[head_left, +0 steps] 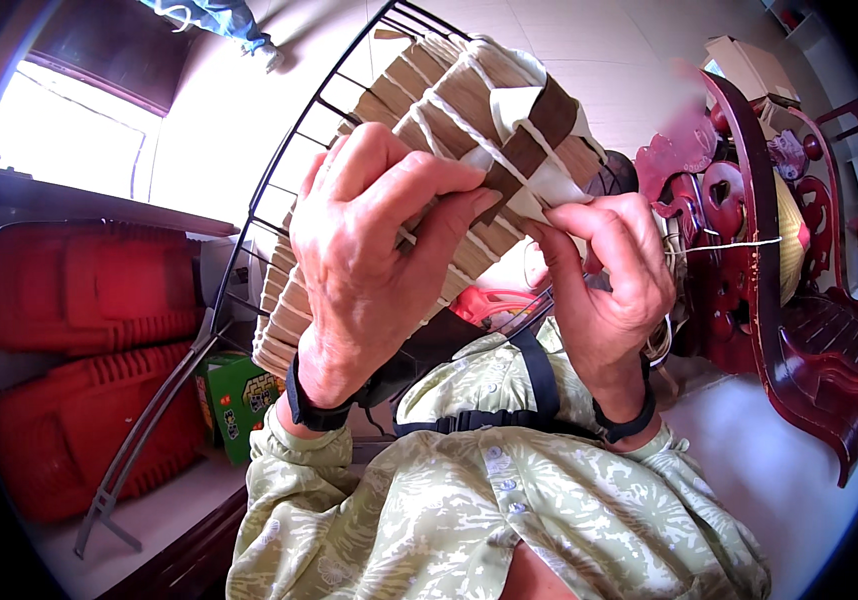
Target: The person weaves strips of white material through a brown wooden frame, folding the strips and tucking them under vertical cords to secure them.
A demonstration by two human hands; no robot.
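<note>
A woven piece [419, 70] of tan strips and cream cords lies in a black wire frame [269, 185] before me. My left hand [369, 250] is closed at its upper left part, thumb and index fingertip pinching a brown strip [539, 115] that runs diagonally across the weave. Just right of it, my right hand [614, 280] pinches a white strip [564, 185] between thumb and index finger, its other fingers curled. The far ends of both strips are partly tucked among the cords. What lies under my left fingers is hidden.
Red plastic chairs [89, 280] and a green box [224, 400] are at the left. A carved dark-red wooden chair [759, 300] stands close on the right, cardboard boxes [749, 70] behind it. A person's blue-clad leg [219, 20] shows at the top left.
</note>
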